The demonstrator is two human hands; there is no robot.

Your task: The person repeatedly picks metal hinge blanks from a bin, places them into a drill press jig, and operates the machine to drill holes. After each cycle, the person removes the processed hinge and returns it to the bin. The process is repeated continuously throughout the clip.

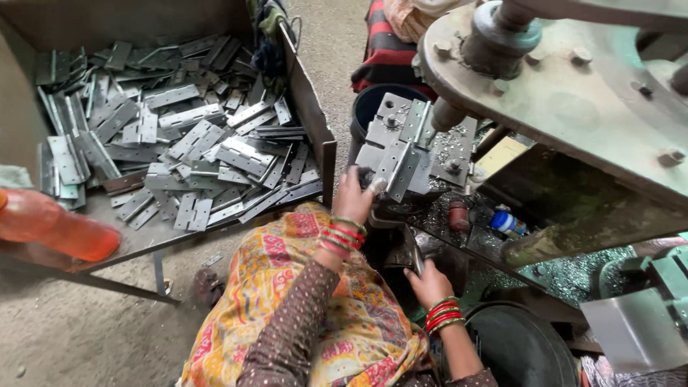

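My left hand (356,195) reaches up to the drill press table (444,147) and pinches the lower corner of a grey steel hinge (398,166) that lies open on the fixture, its punched leaves spread beneath the spindle nose (446,115). The fingers curl around the hinge's edge, so this hand grasps the hinge. My right hand (428,283) sits lower, near my lap, closed around a thin metal piece (417,259) that stands up between my fingers; I cannot tell whether it is a lever or another hinge. Both wrists carry red and green bangles (443,315), and my patterned yellow cloth (326,308) spreads over my knees below. To my left, a metal tray (315,107) on thin legs is heaped with a pile of flat grey hinges (179,143), well apart from the one I hold. An orange plastic bottle (54,228) lies at the tray's near left edge. Metal swarf (566,276) glitters on the machine base to my right, near a small blue-capped container (507,223), and a dark round bucket (519,347) sits just beside my right forearm.
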